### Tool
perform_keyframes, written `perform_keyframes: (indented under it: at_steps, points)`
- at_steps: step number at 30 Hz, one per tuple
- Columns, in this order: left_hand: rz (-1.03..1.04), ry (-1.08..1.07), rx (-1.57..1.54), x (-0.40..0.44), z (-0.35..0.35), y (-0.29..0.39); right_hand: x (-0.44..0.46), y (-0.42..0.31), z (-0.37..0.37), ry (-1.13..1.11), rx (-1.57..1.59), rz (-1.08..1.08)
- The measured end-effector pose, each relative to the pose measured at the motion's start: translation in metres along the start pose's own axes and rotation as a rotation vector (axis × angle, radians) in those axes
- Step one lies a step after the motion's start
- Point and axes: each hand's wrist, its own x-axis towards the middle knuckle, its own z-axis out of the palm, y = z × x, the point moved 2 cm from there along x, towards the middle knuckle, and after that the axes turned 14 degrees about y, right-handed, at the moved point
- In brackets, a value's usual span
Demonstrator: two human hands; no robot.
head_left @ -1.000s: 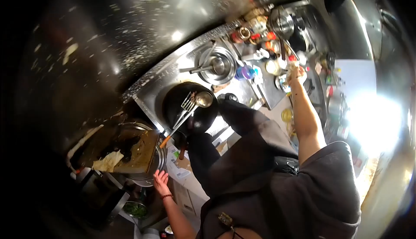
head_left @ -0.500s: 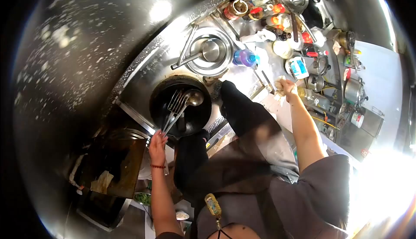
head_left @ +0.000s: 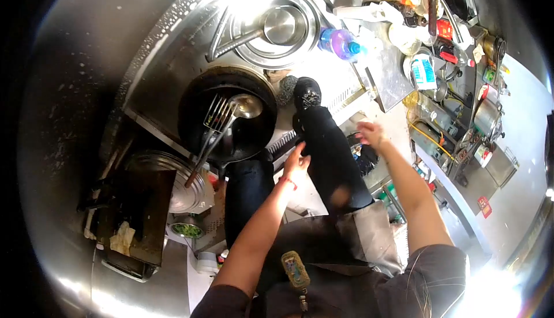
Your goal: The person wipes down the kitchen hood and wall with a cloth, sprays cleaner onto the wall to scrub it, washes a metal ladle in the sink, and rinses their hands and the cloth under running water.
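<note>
My left hand (head_left: 296, 165) is empty, its fingers apart, over the gap between my legs and near the stove's front edge. To its right, my right hand (head_left: 369, 135) hangs beside my leg with loosely bent fingers and nothing visible in them. A black wok (head_left: 193, 102) sits on the metal stove top at the left. Resting in it are a ladle (head_left: 247, 106) and a slotted turner (head_left: 217, 114), their handles crossing the near rim. Behind the wok, a small saucepan (head_left: 281, 25) lies inside a steel basin (head_left: 306, 44).
A purple-blue bottle (head_left: 340, 43) and a dark scrubber (head_left: 287, 89) are near the basin. My shoe (head_left: 307, 93) is at the stove edge. Bottles and jars crowd the upper right. A dark board (head_left: 156, 220) and a bowl of greens (head_left: 187, 230) are at lower left.
My left hand has left the utensil handles and moved right. My right hand has moved slightly down and left; the crumpled white cloth in it earlier no longer shows there.
</note>
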Motion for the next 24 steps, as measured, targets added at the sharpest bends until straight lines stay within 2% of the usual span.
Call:
perform_keyframes:
  at_steps: [2, 3, 4, 5, 6, 7, 8, 9, 10, 11, 12, 14, 16, 17, 18, 19, 20, 21, 23, 24]
  points:
    - [0.110, 0.241, 0.029, 0.045, 0.036, -0.030, 0.011, 0.020, 0.039, 0.023, 0.015, -0.014]
    - [0.155, 0.324, -0.053, 0.073, 0.059, -0.057, 0.022, 0.017, 0.053, 0.029, -0.144, -0.144]
    - [0.149, 0.328, -0.060, 0.089, 0.068, -0.055, 0.033, 0.014, 0.067, 0.028, -0.303, -0.274]
    - [0.209, 0.306, -0.049, 0.101, 0.072, -0.050, 0.033, 0.001, 0.080, 0.019, -0.310, -0.273]
    - [0.266, 0.281, -0.034, 0.108, 0.074, -0.048, 0.020, -0.019, 0.093, -0.138, -0.335, -0.167]
    - [0.254, 0.284, -0.031, 0.109, 0.069, -0.042, 0.020, -0.021, 0.101, -0.221, -0.346, -0.111]
    - [0.138, 0.201, -0.075, 0.109, 0.063, -0.031, 0.019, -0.023, 0.108, -0.304, -0.360, -0.055]
    - [0.020, 0.115, -0.124, 0.108, 0.062, -0.026, 0.022, -0.018, 0.108, -0.262, -0.280, -0.129]
    - [0.009, 0.113, -0.127, 0.108, 0.060, -0.026, 0.023, -0.015, 0.104, -0.220, -0.199, -0.202]
    - [0.060, 0.038, -0.078, 0.108, 0.058, -0.028, 0.018, -0.023, 0.101, -0.216, -0.230, -0.347]
    - [0.108, -0.039, -0.030, 0.105, 0.057, -0.030, 0.012, -0.030, 0.089, -0.310, -0.346, -0.277]
    - [0.052, -0.038, 0.069, 0.094, 0.048, -0.036, 0.002, -0.022, 0.063, -0.174, -0.477, -0.481]
    - [0.292, 0.000, 0.141, 0.073, 0.029, -0.033, -0.005, 0.015, 0.031, -0.047, -0.584, -0.723]
    - [0.394, 0.061, 0.202, 0.059, 0.021, -0.035, -0.025, 0.018, 0.020, -0.052, -0.590, -0.654]
    - [0.430, -0.012, 0.265, 0.046, 0.014, -0.038, -0.045, 0.019, 0.010, -0.059, -0.595, -0.588]
    - [0.287, -0.088, 0.111, 0.028, 0.010, -0.037, -0.057, 0.027, 0.005, -0.062, -0.596, -0.589]
    - [0.141, -0.164, -0.041, 0.008, 0.006, -0.040, -0.067, 0.040, 0.000, -0.081, -0.581, -0.454]
    - [0.125, -0.206, -0.108, -0.011, 0.006, -0.042, -0.078, 0.051, -0.004, -0.101, -0.563, -0.318]
    - [0.125, -0.305, -0.127, -0.039, -0.008, -0.030, -0.108, 0.048, -0.014, -0.156, -0.477, -0.264]
    - [0.075, -0.333, -0.276, -0.055, -0.011, -0.032, -0.125, 0.041, -0.021, -0.208, -0.398, -0.214]
